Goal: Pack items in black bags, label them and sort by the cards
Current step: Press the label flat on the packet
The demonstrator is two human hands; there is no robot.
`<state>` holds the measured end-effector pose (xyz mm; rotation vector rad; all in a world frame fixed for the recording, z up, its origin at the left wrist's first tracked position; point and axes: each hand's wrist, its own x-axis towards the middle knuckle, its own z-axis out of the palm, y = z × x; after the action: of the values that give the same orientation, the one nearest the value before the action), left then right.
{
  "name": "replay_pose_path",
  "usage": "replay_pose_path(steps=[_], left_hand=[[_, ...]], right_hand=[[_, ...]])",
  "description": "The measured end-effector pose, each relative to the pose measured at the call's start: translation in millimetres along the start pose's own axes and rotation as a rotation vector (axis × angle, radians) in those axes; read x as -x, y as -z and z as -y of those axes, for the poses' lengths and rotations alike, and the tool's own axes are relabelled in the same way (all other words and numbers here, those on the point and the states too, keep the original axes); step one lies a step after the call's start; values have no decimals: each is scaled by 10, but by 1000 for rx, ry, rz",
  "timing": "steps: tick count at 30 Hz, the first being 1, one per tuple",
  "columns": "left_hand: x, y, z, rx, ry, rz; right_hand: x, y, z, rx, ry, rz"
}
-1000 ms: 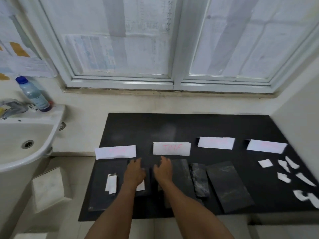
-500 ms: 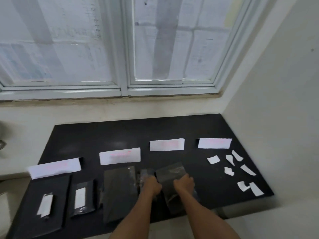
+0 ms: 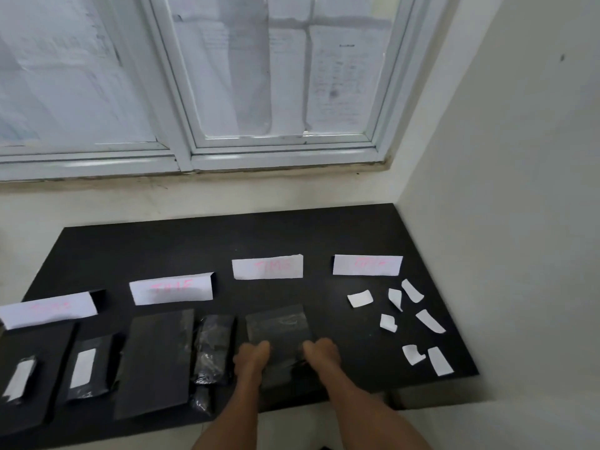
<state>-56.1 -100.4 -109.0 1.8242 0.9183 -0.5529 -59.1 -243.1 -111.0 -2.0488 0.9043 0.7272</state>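
A black bag is held at its near end by both hands, the left hand at its left edge and the right hand at its right edge. The fingers of each are curled and appear clamped on the bag, though the exact grip is hidden by blur. The bag is laid flat on the desk, directly below the third card of four set in a row. This placement is judged to be the sorting, with each card heading its own column. No label is seen on this bag, whereas white strips are carried by the labelled bags at the far left. A large flat bag and a crumpled bag are laid below the second card. Loose labels are scattered at the right, near the right hand, presumably kept ready for sticking. Labelling of the held bag is judged not yet done.
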Motion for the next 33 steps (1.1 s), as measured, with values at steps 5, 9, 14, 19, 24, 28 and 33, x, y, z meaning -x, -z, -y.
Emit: replay_pose_path(steps=[5, 9, 14, 19, 24, 28, 33], left_hand=[[21, -290, -273, 215, -145, -58], [-58, -518, -556, 276, -199, 11], [-114, -745, -660, 312, -190, 61], [-226, -900, -691, 323, -156, 95], [-374, -942, -726, 337, -144, 103], [-380, -896, -776, 366, -137, 83], [-249, -736, -946, 374, -166, 65]], right_hand=[[-204, 285, -104, -123, 76, -3], [-434, 610, -139, -162, 103, -168], [-804, 1023, -121, -188, 97, -349], [-1181, 1259, -44, -200, 72, -410], [-1419, 1306, 9, -223, 1, -418], [-1381, 1307, 18, -234, 43, -460], [-1121, 1569, 254, -293, 440, -433]])
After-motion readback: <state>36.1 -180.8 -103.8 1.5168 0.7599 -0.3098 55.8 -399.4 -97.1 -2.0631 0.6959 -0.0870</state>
